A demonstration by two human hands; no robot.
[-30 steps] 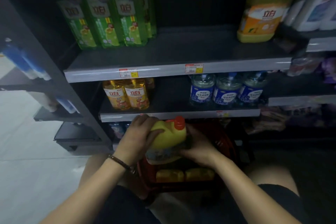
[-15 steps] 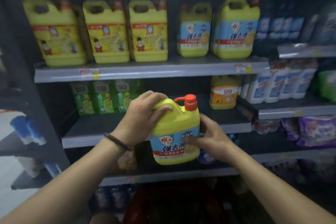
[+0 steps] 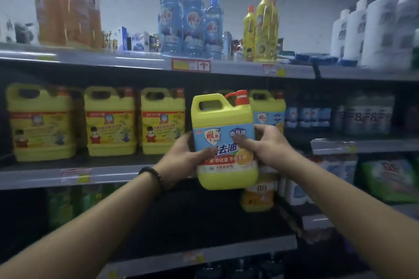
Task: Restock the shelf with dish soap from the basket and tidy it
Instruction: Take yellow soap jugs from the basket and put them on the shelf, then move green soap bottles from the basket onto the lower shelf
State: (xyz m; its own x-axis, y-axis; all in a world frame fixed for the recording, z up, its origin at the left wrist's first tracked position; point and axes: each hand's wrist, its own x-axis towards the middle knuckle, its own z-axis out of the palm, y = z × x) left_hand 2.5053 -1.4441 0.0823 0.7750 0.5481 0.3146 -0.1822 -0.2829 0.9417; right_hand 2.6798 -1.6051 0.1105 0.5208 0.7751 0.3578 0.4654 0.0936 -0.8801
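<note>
Dish soap jug (image 3: 223, 140), yellow, upright at frame centre, clamped between left hand (image 3: 183, 157) and right hand (image 3: 266, 146), before middle shelf (image 3: 68, 174). Grey wall above. Lower shelves dim; far-right labels blurred.

Both my arms stretched fwd & up. My left hand (image 3: 183, 156) grips from the left, thumb across front; my right hand (image 3: 265, 145) clamps opposite, wristband on left wrist.
</note>
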